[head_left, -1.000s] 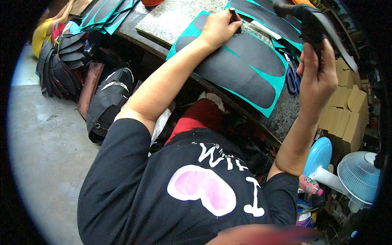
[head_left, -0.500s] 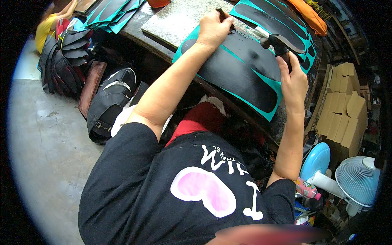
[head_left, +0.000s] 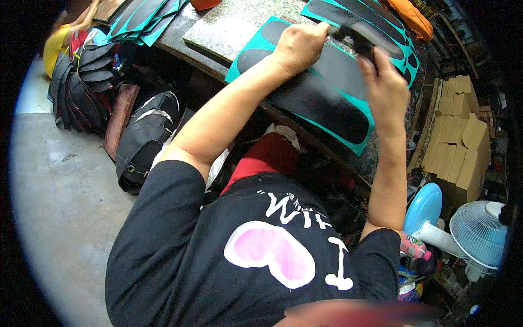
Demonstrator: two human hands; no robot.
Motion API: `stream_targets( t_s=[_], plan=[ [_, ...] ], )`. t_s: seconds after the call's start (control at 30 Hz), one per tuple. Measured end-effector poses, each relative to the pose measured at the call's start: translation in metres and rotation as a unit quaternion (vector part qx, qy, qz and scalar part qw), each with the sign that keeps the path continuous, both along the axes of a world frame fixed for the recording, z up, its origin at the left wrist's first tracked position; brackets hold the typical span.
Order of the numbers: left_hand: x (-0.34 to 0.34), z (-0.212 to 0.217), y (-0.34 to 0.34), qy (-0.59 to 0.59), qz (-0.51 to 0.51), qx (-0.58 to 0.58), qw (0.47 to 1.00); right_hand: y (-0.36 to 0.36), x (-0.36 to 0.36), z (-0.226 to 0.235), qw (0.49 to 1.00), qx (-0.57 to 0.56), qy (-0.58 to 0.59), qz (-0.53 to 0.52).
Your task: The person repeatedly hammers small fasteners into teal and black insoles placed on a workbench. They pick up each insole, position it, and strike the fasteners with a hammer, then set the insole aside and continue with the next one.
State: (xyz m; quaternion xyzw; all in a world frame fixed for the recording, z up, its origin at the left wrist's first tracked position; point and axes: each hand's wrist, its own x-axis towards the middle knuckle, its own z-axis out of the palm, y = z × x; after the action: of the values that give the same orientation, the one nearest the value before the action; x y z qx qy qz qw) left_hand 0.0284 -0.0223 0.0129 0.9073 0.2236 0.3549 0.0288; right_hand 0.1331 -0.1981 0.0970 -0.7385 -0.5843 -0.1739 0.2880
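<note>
My right hand [head_left: 385, 90] is wrapped round the dark handle of a hammer [head_left: 357, 41], whose head is smeared by motion. The hammer head is close beside my left hand [head_left: 301, 49], which is closed round a short dark hand punch, now mostly hidden by the fingers and the blur. Under both hands lies a teal-edged sheet with large black curved panels [head_left: 332, 114]. Its near edge sticks out past the table's front edge.
A pale stone slab [head_left: 220, 30] lies on the table. More black-and-teal sheets are at the far left [head_left: 136, 22] and far right. Black curved pieces [head_left: 81, 87] hang at left. Cardboard boxes [head_left: 455, 141] and a fan [head_left: 476, 237] stand at right; a person in yellow [head_left: 57, 46] sits far left.
My left hand has shifted right and a little nearer with the punch. The hammer has swung left toward it, and my right hand has turned slightly.
</note>
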Motion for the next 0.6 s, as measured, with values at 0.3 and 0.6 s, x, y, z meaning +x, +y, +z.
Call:
stream_targets(
  t_s=[0.3,0.6],
  plan=[
    [0.000,-0.012,0.021,-0.217,-0.019,-0.381,0.898,-0.024,0.018,0.022,0.979,0.117,0.157,0.056],
    [0.003,-0.003,0.003,-0.128,-0.017,-0.117,0.985,0.001,0.001,-0.010,0.990,-0.046,0.106,-0.085]
  ],
)
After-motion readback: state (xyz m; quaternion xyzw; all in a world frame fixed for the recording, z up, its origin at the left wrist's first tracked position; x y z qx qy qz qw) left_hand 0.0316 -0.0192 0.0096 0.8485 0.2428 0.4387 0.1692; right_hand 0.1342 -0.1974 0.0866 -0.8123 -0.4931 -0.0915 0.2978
